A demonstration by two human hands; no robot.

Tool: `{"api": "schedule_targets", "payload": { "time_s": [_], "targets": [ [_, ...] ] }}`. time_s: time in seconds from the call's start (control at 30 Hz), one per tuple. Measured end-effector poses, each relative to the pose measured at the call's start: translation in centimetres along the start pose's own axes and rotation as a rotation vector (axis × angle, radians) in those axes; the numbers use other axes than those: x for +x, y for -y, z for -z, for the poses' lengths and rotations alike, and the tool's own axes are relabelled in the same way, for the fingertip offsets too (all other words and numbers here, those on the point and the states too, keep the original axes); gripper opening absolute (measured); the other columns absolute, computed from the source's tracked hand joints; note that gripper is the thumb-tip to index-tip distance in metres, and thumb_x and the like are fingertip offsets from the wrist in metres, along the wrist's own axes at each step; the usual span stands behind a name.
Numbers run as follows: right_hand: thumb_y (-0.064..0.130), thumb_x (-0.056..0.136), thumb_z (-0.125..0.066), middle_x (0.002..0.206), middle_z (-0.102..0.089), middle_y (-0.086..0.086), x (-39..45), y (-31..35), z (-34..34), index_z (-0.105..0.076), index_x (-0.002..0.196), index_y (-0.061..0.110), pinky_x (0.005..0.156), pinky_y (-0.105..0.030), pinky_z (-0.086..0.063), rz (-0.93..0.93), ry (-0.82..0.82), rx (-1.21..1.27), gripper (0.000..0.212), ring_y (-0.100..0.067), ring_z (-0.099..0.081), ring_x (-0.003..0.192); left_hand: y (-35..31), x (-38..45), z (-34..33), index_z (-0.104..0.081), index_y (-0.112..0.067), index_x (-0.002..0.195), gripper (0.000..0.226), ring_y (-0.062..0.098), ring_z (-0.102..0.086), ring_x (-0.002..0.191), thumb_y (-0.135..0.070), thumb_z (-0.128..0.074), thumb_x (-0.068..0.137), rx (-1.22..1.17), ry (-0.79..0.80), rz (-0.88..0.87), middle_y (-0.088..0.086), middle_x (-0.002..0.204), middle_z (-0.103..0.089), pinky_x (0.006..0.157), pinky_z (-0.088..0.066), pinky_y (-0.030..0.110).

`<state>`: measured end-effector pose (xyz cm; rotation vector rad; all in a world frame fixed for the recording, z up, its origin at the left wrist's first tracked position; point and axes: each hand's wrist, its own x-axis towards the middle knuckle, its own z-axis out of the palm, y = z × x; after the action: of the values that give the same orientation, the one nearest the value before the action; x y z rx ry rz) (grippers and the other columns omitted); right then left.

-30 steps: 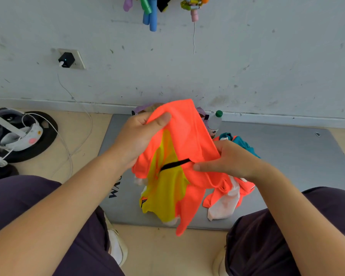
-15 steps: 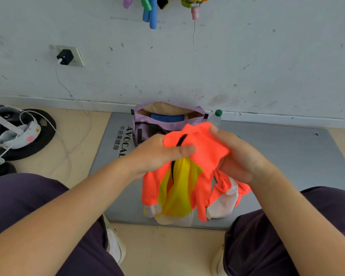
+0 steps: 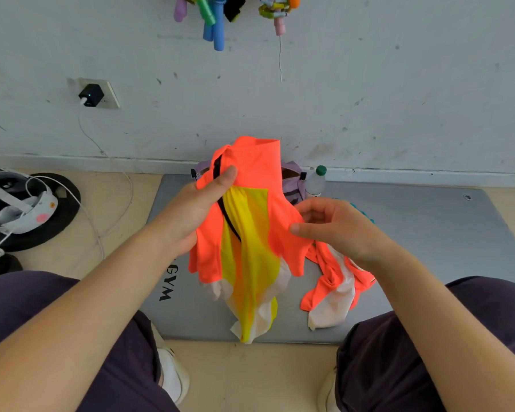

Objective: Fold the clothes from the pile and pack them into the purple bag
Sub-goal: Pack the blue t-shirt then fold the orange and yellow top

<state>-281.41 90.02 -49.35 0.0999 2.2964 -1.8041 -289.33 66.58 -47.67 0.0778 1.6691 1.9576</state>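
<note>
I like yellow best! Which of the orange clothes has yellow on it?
The orange garment held up by the left hand has the big yellow panel. The other orange garment, lying on the grey mat, shows only orange and white.

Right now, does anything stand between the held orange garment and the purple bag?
Nothing visible does. The left hand holds the garment up right before the bag, hiding its opening. A bottle stands beside the bag, off the path.

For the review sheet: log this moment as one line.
left hand: grips orange garment | right hand: touches its edge | purple bag: behind
</note>
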Motion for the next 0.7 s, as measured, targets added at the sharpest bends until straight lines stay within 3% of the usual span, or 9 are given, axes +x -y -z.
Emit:
{"api": "schedule_targets", "payload": {
  "time_s": [0.1,0.23,0.3,0.4,0.5,0.63,0.7],
  "targets": [
    [0.015,0.083,-0.075,0.088,-0.074,-0.007,0.0,0.1,0.2,-0.072,0.089,0.017,0.090,-0.042,-0.052,-0.014,-0.080,-0.069,0.007,-0.018,-0.068,0.083,-0.3,0.0,0.3,-0.077,-0.024,0.100,0.047,0.021,-0.071,0.102,-0.057,-0.074,0.066,-0.042,0.000,0.001,0.006,0.112,-0.074,0.077,-0.059,0.032],
    [0.022,0.087,-0.071,0.074,-0.067,-0.002,-0.3,0.5,0.4,-0.070,0.076,0.019,0.072,-0.032,-0.045,0.034,-0.214,0.003,0.010,-0.012,-0.057,0.072,-0.6,0.0,0.8,-0.079,-0.031,0.095,0.044,0.018,-0.071,0.101,-0.060,-0.075,0.061,-0.030,-0.028,-0.013,0.001,0.111,-0.074,0.078,-0.057,0.032],
    [0.026,0.090,-0.067,0.074,-0.062,-0.004,-0.4,0.6,0.5,-0.070,0.079,0.018,0.071,-0.032,-0.040,0.053,-0.254,0.035,0.014,-0.014,-0.051,0.072,-0.6,-0.1,0.8,-0.077,-0.029,0.100,0.046,0.017,-0.071,0.102,-0.059,-0.073,0.065,-0.056,-0.022,-0.012,0.001,0.112,-0.074,0.076,-0.057,0.031],
    [0.034,0.081,-0.073,0.082,-0.068,-0.009,-0.6,0.8,0.3,-0.071,0.089,0.018,0.076,-0.033,-0.048,0.035,-0.126,0.028,0.017,-0.016,-0.061,0.077,-0.7,-0.2,0.6,-0.069,-0.024,0.114,0.061,0.018,-0.070,0.105,-0.060,-0.074,0.065,-0.136,0.016,0.004,0.002,0.115,-0.073,0.074,-0.059,0.031],
    [0.029,0.075,-0.081,0.095,-0.071,-0.015,-0.4,0.1,-0.5,-0.071,0.098,0.015,0.087,-0.044,-0.053,-0.038,-0.029,-0.109,0.029,-0.030,-0.068,0.089,-0.9,-0.4,0.3,-0.069,-0.022,0.116,0.078,0.019,-0.069,0.107,-0.063,-0.084,0.052,-0.197,0.078,0.019,0.005,0.119,-0.071,0.073,-0.059,0.032],
    [0.025,0.087,-0.071,0.089,-0.065,-0.018,0.2,-0.5,-1.4,-0.069,0.092,0.006,0.081,-0.044,-0.050,-0.009,-0.076,-0.383,0.020,-0.014,-0.055,0.075,-1.0,-0.5,0.1,-0.070,-0.022,0.116,0.082,0.020,-0.068,0.109,-0.064,-0.086,0.047,-0.222,0.118,-0.011,0.006,0.121,-0.070,0.075,-0.059,0.033],
    [0.023,0.090,-0.068,0.089,-0.066,-0.016,0.1,-0.4,-1.4,-0.065,0.095,0.002,0.081,-0.040,-0.050,0.000,-0.082,-0.299,0.022,-0.013,-0.055,0.078,-1.1,-0.3,0.2,-0.073,-0.024,0.113,0.070,0.019,-0.068,0.110,-0.062,-0.084,0.056,-0.201,0.084,-0.036,0.004,0.121,-0.070,0.080,-0.058,0.034]
  ]
}}
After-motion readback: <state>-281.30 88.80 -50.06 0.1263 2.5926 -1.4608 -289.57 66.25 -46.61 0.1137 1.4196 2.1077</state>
